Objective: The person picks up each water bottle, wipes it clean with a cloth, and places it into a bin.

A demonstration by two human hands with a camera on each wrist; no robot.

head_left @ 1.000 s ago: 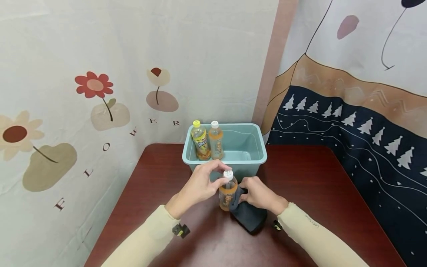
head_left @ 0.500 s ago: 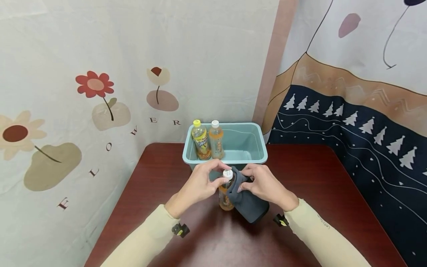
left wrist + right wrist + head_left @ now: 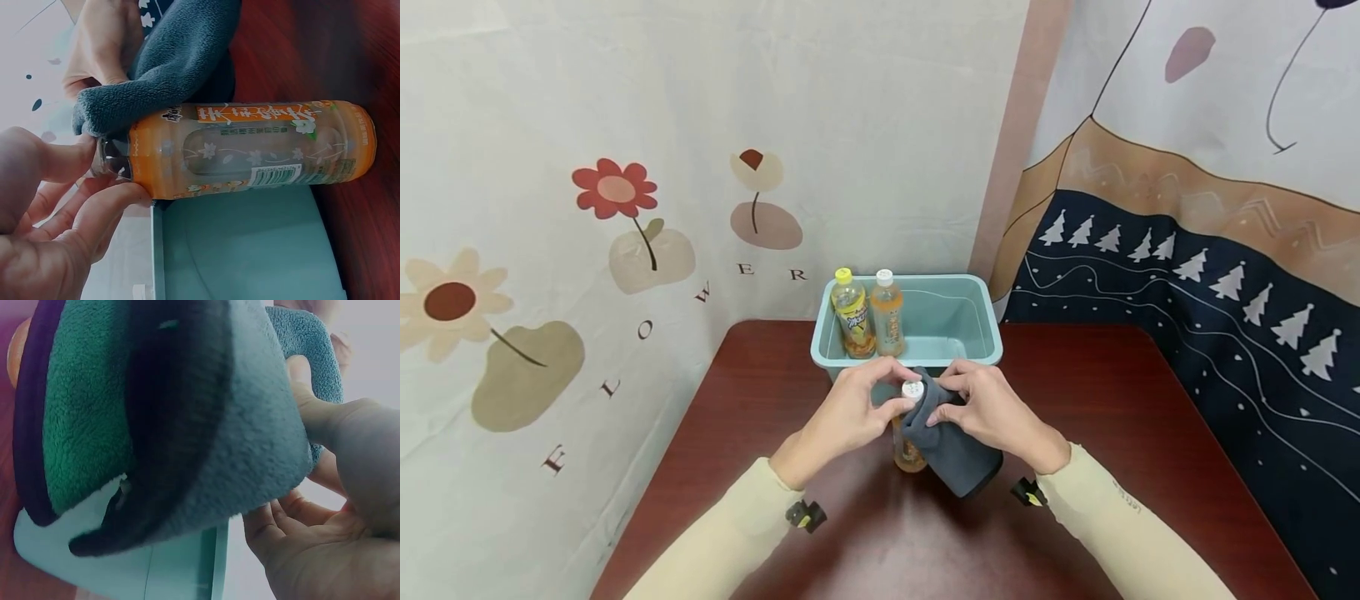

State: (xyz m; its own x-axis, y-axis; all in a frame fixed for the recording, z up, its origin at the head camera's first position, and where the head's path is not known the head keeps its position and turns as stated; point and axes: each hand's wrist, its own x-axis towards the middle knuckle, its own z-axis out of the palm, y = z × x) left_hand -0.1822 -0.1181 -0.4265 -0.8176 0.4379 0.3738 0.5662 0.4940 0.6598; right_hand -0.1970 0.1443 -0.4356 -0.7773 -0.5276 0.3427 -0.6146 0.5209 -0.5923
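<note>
An orange-labelled drink bottle [image 3: 250,150] with a white cap [image 3: 913,390] stands upright on the table in front of the bin. My left hand [image 3: 857,404] holds it by the cap and neck between thumb and fingers. In my right hand [image 3: 988,410] a dark grey cloth [image 3: 958,454] is pinched, its folded edge lying against the bottle's upper right side. The rest of the cloth hangs down to the right, hiding part of the bottle. In the right wrist view the fuzzy cloth [image 3: 250,431] fills much of the picture.
Behind the hands a light blue plastic bin [image 3: 988,321] sits at the table's far edge. On its left side stand a yellow-capped bottle [image 3: 854,321] and a white-capped bottle [image 3: 887,321]. The dark red table [image 3: 1075,392] reaches back to printed wall cloths.
My right hand has lifted the cloth from the bottle's lower side up to its shoulder and neck, then shifted slightly left. My left hand has kept its hold on the bottle top.
</note>
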